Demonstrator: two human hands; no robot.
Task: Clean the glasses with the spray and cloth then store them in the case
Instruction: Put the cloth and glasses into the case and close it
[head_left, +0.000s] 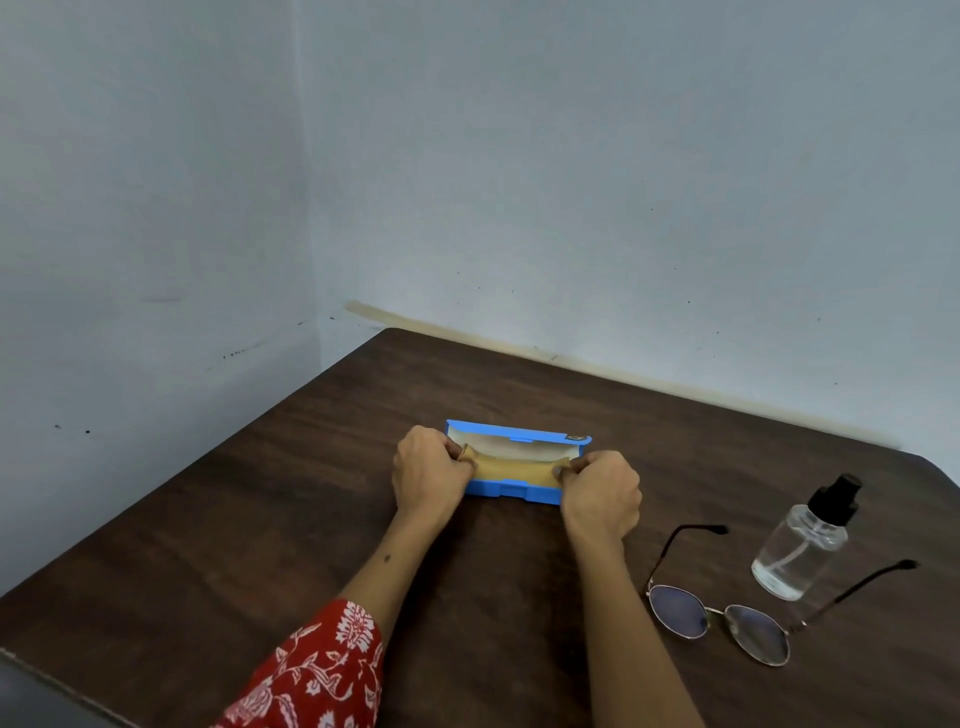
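Observation:
A blue glasses case (514, 491) lies open in the middle of the dark wooden table (260, 519), its lid tilted back. A tan cloth (511, 466) stretches across the inside of the case. My left hand (428, 475) pinches the cloth's left end and my right hand (602, 493) pinches its right end. The round wire-rimmed glasses (722, 616) rest on the table to the right, temples unfolded and pointing away. Just behind them stands a clear spray bottle (802, 545) with a black nozzle.
Pale walls meet in a corner behind the table. The table's left edge runs diagonally from the far corner toward the near left. A red patterned sleeve (317, 675) covers my left forearm.

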